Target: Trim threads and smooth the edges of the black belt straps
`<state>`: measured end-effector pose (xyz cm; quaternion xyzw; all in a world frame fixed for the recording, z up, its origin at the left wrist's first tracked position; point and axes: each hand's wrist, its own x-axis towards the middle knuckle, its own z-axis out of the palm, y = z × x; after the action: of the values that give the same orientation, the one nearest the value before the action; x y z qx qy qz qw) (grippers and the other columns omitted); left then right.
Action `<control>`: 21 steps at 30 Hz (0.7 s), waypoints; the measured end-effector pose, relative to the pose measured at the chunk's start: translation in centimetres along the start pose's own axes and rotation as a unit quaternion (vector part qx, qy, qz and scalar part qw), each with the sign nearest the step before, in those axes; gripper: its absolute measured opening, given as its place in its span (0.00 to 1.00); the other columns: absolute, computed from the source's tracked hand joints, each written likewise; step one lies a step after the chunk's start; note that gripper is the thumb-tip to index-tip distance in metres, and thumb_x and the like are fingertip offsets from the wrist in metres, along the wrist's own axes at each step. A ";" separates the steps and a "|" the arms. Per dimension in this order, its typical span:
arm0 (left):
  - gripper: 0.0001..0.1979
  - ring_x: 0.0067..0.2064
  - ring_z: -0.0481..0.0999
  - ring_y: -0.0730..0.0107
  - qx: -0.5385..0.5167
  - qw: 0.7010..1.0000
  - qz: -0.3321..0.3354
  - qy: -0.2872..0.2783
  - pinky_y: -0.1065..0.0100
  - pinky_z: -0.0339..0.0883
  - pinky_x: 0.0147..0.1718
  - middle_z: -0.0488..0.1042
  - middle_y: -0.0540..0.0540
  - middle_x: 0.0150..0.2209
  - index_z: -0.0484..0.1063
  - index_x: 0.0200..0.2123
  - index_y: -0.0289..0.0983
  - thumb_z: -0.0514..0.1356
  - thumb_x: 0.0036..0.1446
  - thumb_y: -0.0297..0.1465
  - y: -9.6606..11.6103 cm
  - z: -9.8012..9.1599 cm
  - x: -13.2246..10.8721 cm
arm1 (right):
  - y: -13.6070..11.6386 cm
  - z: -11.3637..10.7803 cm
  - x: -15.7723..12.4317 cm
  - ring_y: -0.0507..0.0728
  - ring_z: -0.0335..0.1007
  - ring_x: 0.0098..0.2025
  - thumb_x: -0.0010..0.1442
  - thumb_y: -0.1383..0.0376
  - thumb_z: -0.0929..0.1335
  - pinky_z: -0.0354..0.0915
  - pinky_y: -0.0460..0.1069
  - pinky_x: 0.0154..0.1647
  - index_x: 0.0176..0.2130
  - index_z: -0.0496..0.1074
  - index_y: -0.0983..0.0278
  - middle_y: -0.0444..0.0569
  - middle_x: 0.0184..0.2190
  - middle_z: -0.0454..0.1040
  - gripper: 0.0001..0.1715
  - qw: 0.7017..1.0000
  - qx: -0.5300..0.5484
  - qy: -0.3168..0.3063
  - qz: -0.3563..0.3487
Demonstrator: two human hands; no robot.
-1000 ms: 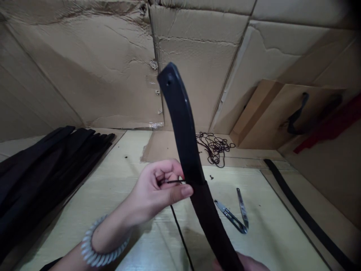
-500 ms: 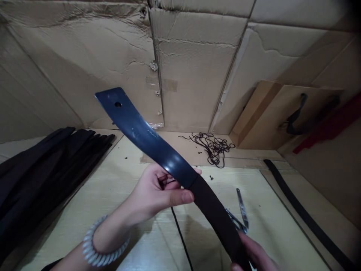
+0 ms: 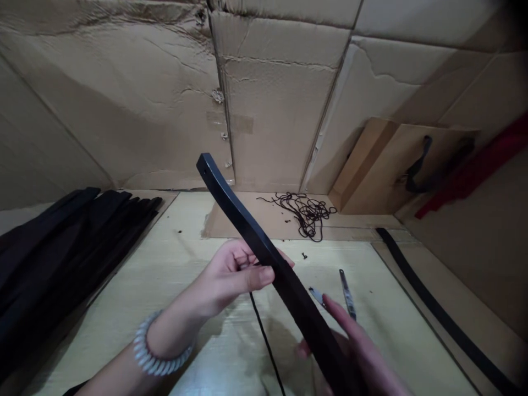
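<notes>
A long black leather strap [image 3: 264, 250] slants from upper left down to the lower right, seen nearly edge-on. My left hand [image 3: 233, 275] pinches it near the middle with thumb on top; a thin black cord [image 3: 264, 335] hangs from this hand down to the table. My right hand [image 3: 358, 360] supports the strap's lower end, with its fingers stretched along it. A white coiled band sits on my left wrist [image 3: 159, 346].
Metal thread snips [image 3: 344, 294] lie on the pale wooden table [image 3: 124, 308] behind the strap. A tangle of dark cord [image 3: 305, 212] lies further back. A pile of black straps [image 3: 61, 247] fills the left. Another strap [image 3: 437, 313] runs along the right. Cardboard walls surround the table.
The strap swung from upright to leaning left and then turned onto its edge. My right hand came up into view and its fingers spread along the strap's lower end.
</notes>
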<state>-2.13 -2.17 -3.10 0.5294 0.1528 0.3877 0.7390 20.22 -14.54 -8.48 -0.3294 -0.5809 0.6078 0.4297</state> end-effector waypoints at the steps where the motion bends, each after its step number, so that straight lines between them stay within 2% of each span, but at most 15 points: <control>1: 0.07 0.31 0.74 0.78 -0.006 1.000 -0.003 -0.007 0.78 0.68 0.31 0.79 0.48 0.31 0.82 0.39 0.39 0.68 0.56 0.33 0.0 0.0 -0.1 | -1.0 0.0 0.4 0.53 0.79 0.35 0.62 0.56 0.69 0.74 0.47 0.34 0.67 0.49 0.32 0.43 0.53 0.75 0.42 1.000 0.011 -0.011 0.013; 2: 0.08 0.31 0.74 0.77 -0.009 1.000 -0.006 -0.011 0.78 0.67 0.31 0.78 0.48 0.30 0.82 0.39 0.39 0.68 0.56 0.34 0.0 0.1 -0.1 | -2.1 0.0 0.8 0.53 0.79 0.35 0.60 0.58 0.71 0.74 0.46 0.34 0.66 0.48 0.30 0.42 0.55 0.74 0.45 0.999 0.025 -0.027 0.031; 5: 0.08 0.32 0.76 0.73 -0.011 1.000 -0.012 -0.013 0.74 0.70 0.33 0.78 0.47 0.30 0.81 0.38 0.39 0.68 0.55 0.35 0.2 0.5 -0.3 | -4.5 0.6 2.3 0.51 0.77 0.35 0.57 0.65 0.73 0.72 0.43 0.32 0.64 0.54 0.30 0.42 0.54 0.73 0.47 0.995 0.063 -0.040 0.063; 9: 0.10 0.29 0.77 0.67 0.000 0.999 -0.035 -0.001 0.68 0.72 0.30 0.79 0.44 0.30 0.79 0.36 0.38 0.68 0.54 0.38 0.6 1.0 -0.5 | -5.0 2.0 4.5 0.44 0.68 0.28 0.56 0.71 0.73 0.66 0.38 0.26 0.63 0.54 0.28 0.40 0.48 0.72 0.51 0.993 0.093 -0.073 0.023; 11: 0.10 0.30 0.77 0.68 0.006 1.000 -0.019 0.000 0.69 0.72 0.31 0.78 0.45 0.30 0.79 0.36 0.37 0.68 0.55 0.37 0.8 0.9 -0.5 | -4.7 2.5 5.2 0.44 0.64 0.25 0.58 0.71 0.72 0.64 0.37 0.23 0.63 0.56 0.28 0.40 0.42 0.72 0.48 0.996 0.074 -0.048 -0.003; 13: 0.07 0.33 0.77 0.72 0.015 1.000 0.006 -0.018 0.72 0.71 0.35 0.77 0.48 0.31 0.79 0.38 0.39 0.67 0.57 0.34 1.0 0.5 -0.4 | -4.4 3.0 5.5 0.46 0.66 0.26 0.60 0.70 0.70 0.64 0.36 0.21 0.62 0.60 0.31 0.41 0.37 0.73 0.42 0.999 0.031 0.012 -0.026; 15: 0.06 0.35 0.75 0.75 0.041 0.998 0.020 -0.034 0.73 0.70 0.40 0.76 0.50 0.33 0.79 0.40 0.42 0.65 0.59 0.33 1.1 0.1 -0.4 | -4.4 3.3 5.6 0.48 0.73 0.32 0.61 0.72 0.69 0.69 0.38 0.27 0.61 0.63 0.32 0.41 0.38 0.75 0.39 0.997 -0.018 0.053 -0.051; 16: 0.06 0.38 0.75 0.74 0.065 0.997 0.024 -0.031 0.73 0.69 0.43 0.76 0.50 0.36 0.79 0.40 0.42 0.65 0.59 0.33 1.2 0.0 -0.4 | -4.4 3.5 5.6 0.48 0.75 0.36 0.60 0.73 0.69 0.72 0.40 0.33 0.60 0.64 0.32 0.40 0.43 0.77 0.40 0.995 -0.038 0.064 -0.060; 18: 0.07 0.46 0.73 0.70 0.128 0.991 0.034 0.015 0.71 0.67 0.48 0.73 0.48 0.44 0.79 0.40 0.41 0.66 0.58 0.35 1.3 0.1 -0.3 | -4.5 3.6 5.5 0.47 0.76 0.41 0.59 0.74 0.68 0.72 0.41 0.43 0.59 0.64 0.30 0.36 0.52 0.76 0.42 0.991 -0.069 0.084 -0.073; 19: 0.09 0.48 0.71 0.68 0.154 0.986 0.041 0.055 0.70 0.66 0.49 0.72 0.47 0.46 0.78 0.40 0.40 0.67 0.57 0.36 1.4 0.4 -0.2 | -4.5 3.6 5.6 0.46 0.77 0.42 0.60 0.74 0.68 0.71 0.40 0.44 0.59 0.63 0.30 0.34 0.53 0.76 0.42 0.989 -0.083 0.098 -0.078; 21: 0.13 0.47 0.71 0.68 0.175 0.977 0.043 0.115 0.69 0.66 0.48 0.71 0.47 0.45 0.76 0.42 0.40 0.68 0.56 0.38 1.3 1.1 -0.3 | -4.3 3.7 5.7 0.46 0.77 0.45 0.61 0.73 0.67 0.72 0.41 0.46 0.60 0.61 0.30 0.33 0.54 0.75 0.42 0.980 -0.123 0.129 -0.088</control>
<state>-2.14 -2.92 -1.54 0.6085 0.2800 0.4444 0.5948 15.12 -11.10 -3.25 -0.4027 -0.6174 0.4443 0.5091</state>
